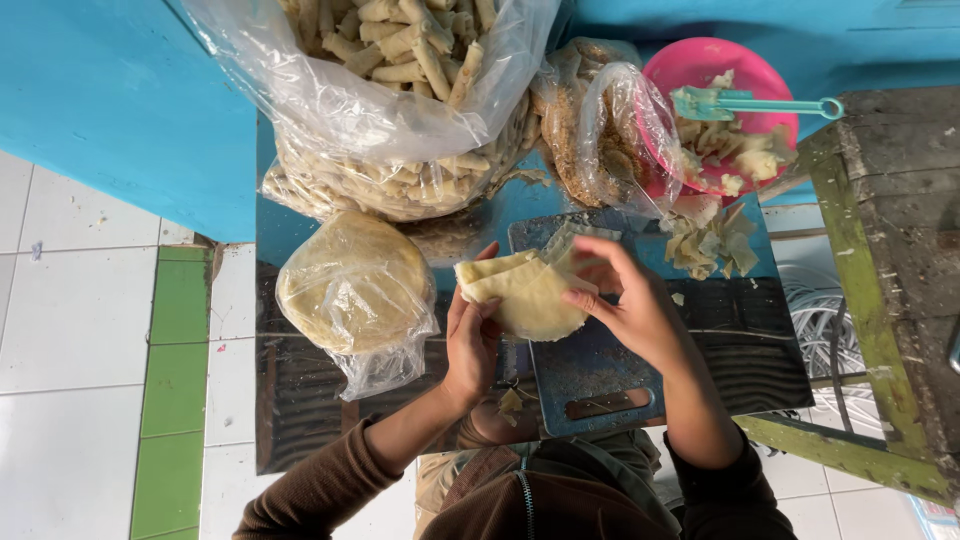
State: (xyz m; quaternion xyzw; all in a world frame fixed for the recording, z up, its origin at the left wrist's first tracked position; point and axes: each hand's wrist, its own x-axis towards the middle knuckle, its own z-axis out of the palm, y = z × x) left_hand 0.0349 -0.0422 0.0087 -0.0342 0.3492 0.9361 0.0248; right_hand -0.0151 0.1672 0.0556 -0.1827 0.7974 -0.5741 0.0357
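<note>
Wrapper (525, 295) — between both hands (folded)

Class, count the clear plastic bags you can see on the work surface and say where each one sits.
3. A large bag of rolls at top centre, a bag of crumbs beside the pink bowl, and a bag of round wrappers at left. Others may be hidden.

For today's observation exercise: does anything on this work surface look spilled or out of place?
Yes: pale wrapper scraps lie loose on the table below the pink bowl, outside any container. Crumbs dust the cutting board.
</note>
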